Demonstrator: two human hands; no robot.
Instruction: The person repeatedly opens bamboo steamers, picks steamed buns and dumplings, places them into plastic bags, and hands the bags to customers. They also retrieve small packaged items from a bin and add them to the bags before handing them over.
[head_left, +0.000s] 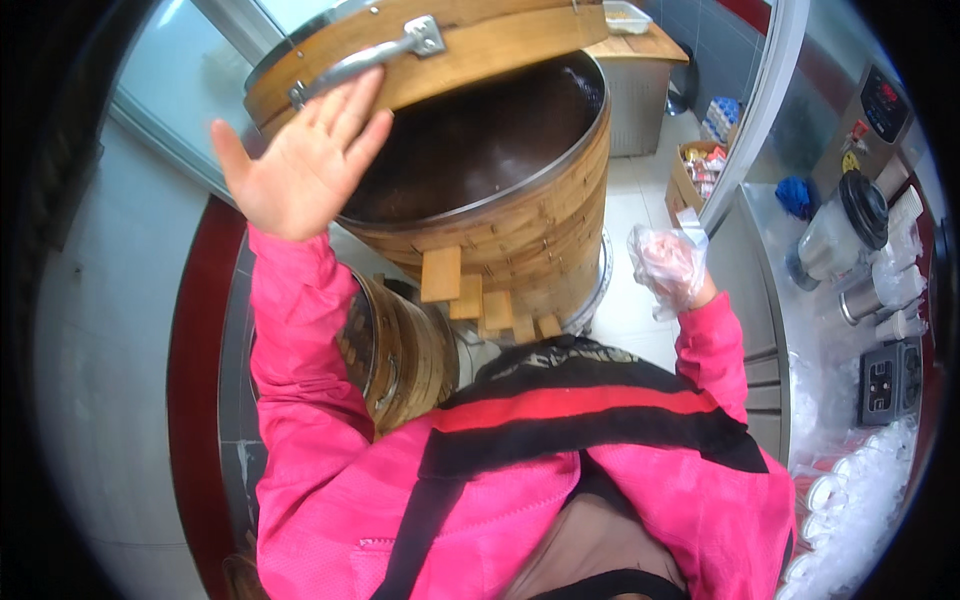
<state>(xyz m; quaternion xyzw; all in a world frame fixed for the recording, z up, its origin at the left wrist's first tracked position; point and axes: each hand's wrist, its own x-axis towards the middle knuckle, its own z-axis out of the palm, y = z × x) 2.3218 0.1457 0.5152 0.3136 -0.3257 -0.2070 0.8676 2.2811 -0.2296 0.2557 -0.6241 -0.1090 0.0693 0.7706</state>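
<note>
My left hand (300, 165) is bare, palm towards me with the fingers spread. Its fingertips overlap the curved metal handle (360, 64) of a wooden steamer lid (495, 56); whether they press on it cannot be told. Raised and tilted, the lid leaves a gap above a large round bamboo steamer (517, 202) with a metal rim and a dark interior. Stepped wooden tabs (441, 274) stick out of the steamer's near side. A loose clear plastic glove (660, 262) covers my right hand (671, 266), off to the steamer's right. Its fingers look curled, but crumpled plastic hides what they hold.
A smaller wooden steamer barrel (412, 356) stands below my left arm. Along the right runs a metal counter (814, 337) with a blender (840, 232), stacked cups and a sealing machine (889, 382). A cardboard box (681, 180) of packets sits on the floor beyond the door frame (757, 120).
</note>
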